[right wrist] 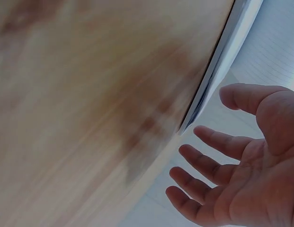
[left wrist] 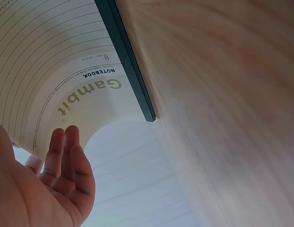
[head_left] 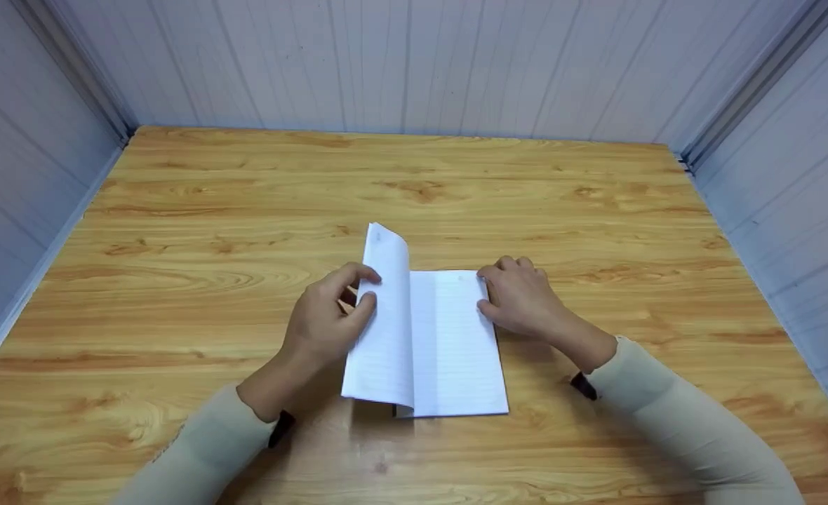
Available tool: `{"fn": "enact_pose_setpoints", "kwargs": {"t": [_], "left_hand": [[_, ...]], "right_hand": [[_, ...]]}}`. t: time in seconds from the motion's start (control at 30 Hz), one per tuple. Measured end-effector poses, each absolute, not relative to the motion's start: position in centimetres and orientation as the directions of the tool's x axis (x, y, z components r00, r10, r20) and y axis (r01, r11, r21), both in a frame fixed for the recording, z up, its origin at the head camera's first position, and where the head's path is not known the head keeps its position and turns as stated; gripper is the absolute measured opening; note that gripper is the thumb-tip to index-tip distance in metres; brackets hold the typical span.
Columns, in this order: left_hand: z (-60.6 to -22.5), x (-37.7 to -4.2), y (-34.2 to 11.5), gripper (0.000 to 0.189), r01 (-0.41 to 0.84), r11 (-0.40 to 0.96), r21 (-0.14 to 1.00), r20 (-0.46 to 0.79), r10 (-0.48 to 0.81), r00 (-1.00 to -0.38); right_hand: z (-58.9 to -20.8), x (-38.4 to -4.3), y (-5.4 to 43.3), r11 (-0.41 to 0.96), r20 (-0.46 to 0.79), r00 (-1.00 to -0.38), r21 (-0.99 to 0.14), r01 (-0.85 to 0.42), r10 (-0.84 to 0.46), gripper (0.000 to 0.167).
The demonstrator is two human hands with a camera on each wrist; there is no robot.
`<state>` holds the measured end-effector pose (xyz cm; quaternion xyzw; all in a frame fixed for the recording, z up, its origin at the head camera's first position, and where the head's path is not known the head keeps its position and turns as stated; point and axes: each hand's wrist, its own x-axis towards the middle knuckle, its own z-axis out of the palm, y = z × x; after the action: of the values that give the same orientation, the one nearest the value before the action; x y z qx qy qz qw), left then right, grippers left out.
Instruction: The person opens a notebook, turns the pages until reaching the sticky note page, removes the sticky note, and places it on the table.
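Note:
A lined notebook [head_left: 466, 351] lies open on the wooden table, in front of the person. My left hand [head_left: 324, 319] pinches a lifted batch of leaves [head_left: 386, 344] by their outer edge, with the sheets standing up and bowed near the fold. From below, the left wrist view shows a lined sheet printed "Gambit NOTEBOOK" [left wrist: 92, 87] and a dark edge strip [left wrist: 128, 61]; several fingers [left wrist: 80, 175] lie against that sheet's side. At the notebook's right edge rests my right hand [head_left: 523, 298], thumb and forefinger at the page margin. Its fingers are spread and loosely bent in the right wrist view.
Wood-grain table [head_left: 245, 189] extends around the notebook on all sides. White panelled walls [head_left: 400, 63] enclose it at the back, left and right. Pale sleeves [head_left: 207, 442] cover both forearms, with a small dark piece [head_left: 584, 386] under each wrist.

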<state>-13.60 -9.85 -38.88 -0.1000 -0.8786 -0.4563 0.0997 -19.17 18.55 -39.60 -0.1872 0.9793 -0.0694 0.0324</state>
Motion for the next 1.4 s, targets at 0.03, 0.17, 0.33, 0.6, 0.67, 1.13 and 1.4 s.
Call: {"fn": "enact_pose_setpoints", "kwargs": {"t": [0.03, 0.17, 0.33, 0.6, 0.67, 1.13, 1.4], "left_hand": [[-38.9, -13.6, -9.9, 0.018, 0.268, 0.564, 0.781, 0.269, 0.084, -0.96], [-39.0, -13.7, -9.9, 0.017, 0.273, 0.567, 0.777, 0.275, 0.084, -0.958], [-39.0, -13.7, -9.9, 0.017, 0.267, 0.565, 0.781, 0.27, 0.08, -0.96], [-38.9, -13.7, -9.9, 0.017, 0.256, 0.57, 0.781, 0.263, 0.072, -0.962], [-38.9, -13.6, -9.9, 0.017, 0.255, 0.571, 0.78, 0.262, 0.071, -0.962], [-38.8, -13.6, -10.0, 0.018, 0.246, 0.552, 0.797, 0.248, 0.074, -0.966], [-38.9, -13.7, -10.0, 0.017, 0.25, 0.551, 0.796, 0.252, 0.073, -0.965]], "right_hand": [[-39.7, -19.2, 18.6, 0.921, -0.037, -0.928, -0.143, -0.361, -0.37, 0.045], [-39.8, -19.3, 18.5, 0.927, -0.047, -0.932, -0.128, -0.352, -0.36, 0.045], [-40.0, -19.4, 18.5, 0.932, -0.071, -0.933, -0.117, -0.343, -0.352, 0.048], [-40.0, -19.6, 18.5, 0.934, -0.087, -0.933, -0.117, -0.337, -0.348, 0.046], [-40.1, -19.7, 18.4, 0.936, -0.081, -0.936, -0.122, -0.331, -0.342, 0.043], [-40.1, -20.0, 18.3, 0.93, -0.035, -0.941, -0.169, -0.327, -0.337, 0.032], [-40.1, -20.3, 18.2, 0.926, -0.025, -0.938, -0.173, -0.335, -0.345, 0.03]]}}
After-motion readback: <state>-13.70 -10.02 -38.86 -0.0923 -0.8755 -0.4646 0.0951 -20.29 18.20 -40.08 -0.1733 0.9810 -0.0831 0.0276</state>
